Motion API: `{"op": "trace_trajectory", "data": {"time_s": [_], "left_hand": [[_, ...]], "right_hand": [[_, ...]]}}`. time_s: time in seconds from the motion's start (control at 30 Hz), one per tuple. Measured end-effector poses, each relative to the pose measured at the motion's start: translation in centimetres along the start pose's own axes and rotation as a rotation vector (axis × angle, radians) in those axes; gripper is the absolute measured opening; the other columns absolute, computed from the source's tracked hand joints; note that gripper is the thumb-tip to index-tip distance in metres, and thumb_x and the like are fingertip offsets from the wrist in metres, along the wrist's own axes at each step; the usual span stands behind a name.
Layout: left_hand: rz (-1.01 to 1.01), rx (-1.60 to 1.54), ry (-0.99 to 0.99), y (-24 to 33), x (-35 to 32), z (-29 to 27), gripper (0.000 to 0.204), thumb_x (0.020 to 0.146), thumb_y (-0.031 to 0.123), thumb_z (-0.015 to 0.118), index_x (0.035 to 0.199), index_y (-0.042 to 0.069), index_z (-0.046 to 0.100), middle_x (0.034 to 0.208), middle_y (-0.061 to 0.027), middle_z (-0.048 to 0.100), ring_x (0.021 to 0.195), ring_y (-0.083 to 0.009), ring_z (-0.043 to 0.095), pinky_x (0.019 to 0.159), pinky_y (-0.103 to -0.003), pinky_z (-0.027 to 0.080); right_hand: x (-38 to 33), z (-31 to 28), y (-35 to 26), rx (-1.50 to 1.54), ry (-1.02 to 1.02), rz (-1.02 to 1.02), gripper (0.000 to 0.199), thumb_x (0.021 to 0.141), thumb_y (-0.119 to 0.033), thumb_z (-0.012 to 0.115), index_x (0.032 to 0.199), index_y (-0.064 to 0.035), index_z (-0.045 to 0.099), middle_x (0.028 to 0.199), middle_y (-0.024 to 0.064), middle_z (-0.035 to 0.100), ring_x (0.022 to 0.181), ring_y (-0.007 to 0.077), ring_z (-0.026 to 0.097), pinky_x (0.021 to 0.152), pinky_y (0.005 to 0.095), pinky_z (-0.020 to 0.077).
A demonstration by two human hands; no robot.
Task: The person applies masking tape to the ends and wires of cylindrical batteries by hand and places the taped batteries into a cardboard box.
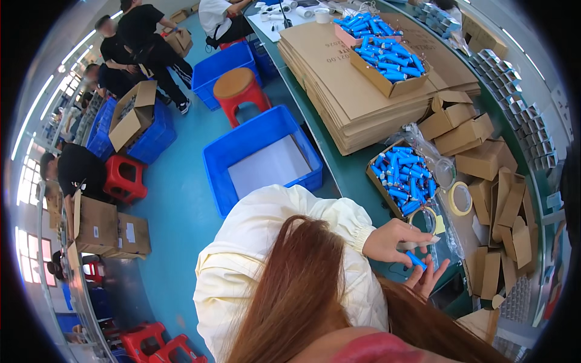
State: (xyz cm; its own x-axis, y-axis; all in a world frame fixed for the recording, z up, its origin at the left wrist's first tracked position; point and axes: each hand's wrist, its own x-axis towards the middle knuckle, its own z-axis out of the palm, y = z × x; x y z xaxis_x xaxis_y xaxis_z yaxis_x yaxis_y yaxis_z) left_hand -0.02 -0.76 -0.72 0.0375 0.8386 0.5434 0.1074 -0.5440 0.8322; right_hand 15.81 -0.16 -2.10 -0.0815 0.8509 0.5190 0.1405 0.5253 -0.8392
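Observation:
My left hand (394, 241), coming out of a cream sleeve (339, 219), is curled with thumb and fingers pinched together. A pale strip shows among its fingers; I cannot make out what it is. Just below it, my right hand (427, 279) pinches a small blue cylindrical battery cell (416, 261), its other fingers spread. The cell lies between the two hands, and long hair hides the right forearm. Beyond the hands stands a cardboard box (380, 192) full of blue cells (404, 172) with thin red wires. A tape roll (431, 219) lies beside that box, close to my left hand.
Flat cardboard (315, 78) is stacked on the green table, bearing more trays of blue cells (392, 60). Small open cartons (484, 145) and a second tape roll (460, 198) lie rightward. Left are a blue crate (212, 158), a red stool (242, 97) and several people.

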Motion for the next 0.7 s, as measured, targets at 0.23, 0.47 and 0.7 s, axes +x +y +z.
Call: {"op": "trace_trajectory", "data": {"time_s": [0.23, 0.47, 0.7], "left_hand": [[-0.028, -0.026, 0.033, 0.5, 0.5, 0.8, 0.066, 0.065, 0.009, 0.075, 0.125, 0.004, 0.049, 0.095, -0.0123, 0.063, 0.081, -0.0224, 0.060, 0.071, -0.031, 0.048], [-0.017, -0.053, 0.060, 0.7, 0.9, 1.5, 0.067, 0.064, 0.005, 0.074, 0.127, 0.006, 0.049, 0.094, -0.0115, 0.063, 0.078, -0.0184, 0.060, 0.070, -0.028, 0.048], [-0.128, -0.109, 0.043, 1.2, 0.5, 1.6, 0.066, 0.065, 0.003, 0.075, 0.126, 0.005, 0.050, 0.095, -0.0111, 0.063, 0.076, -0.0133, 0.060, 0.069, -0.026, 0.049]], "right_hand": [[-0.4, -0.2, 0.8, -0.002, 0.155, -0.089, 0.021, 0.084, 0.005, 0.052, 0.104, 0.0115, 0.058, 0.131, 0.0231, 0.042, 0.101, 0.0291, 0.058, 0.080, 0.0340, 0.0508], [0.1, 0.4, 0.2, 0.234, 0.340, 0.016, 0.008, 0.081, 0.009, 0.053, 0.086, 0.0073, 0.059, 0.127, 0.0297, 0.042, 0.100, 0.0338, 0.058, 0.078, 0.0373, 0.0523], [-0.5, -0.2, 1.2, 0.219, 0.334, -0.030, 0.006, 0.080, 0.008, 0.055, 0.085, 0.0065, 0.055, 0.127, 0.0289, 0.043, 0.096, 0.0344, 0.060, 0.076, 0.0364, 0.0531]]}}
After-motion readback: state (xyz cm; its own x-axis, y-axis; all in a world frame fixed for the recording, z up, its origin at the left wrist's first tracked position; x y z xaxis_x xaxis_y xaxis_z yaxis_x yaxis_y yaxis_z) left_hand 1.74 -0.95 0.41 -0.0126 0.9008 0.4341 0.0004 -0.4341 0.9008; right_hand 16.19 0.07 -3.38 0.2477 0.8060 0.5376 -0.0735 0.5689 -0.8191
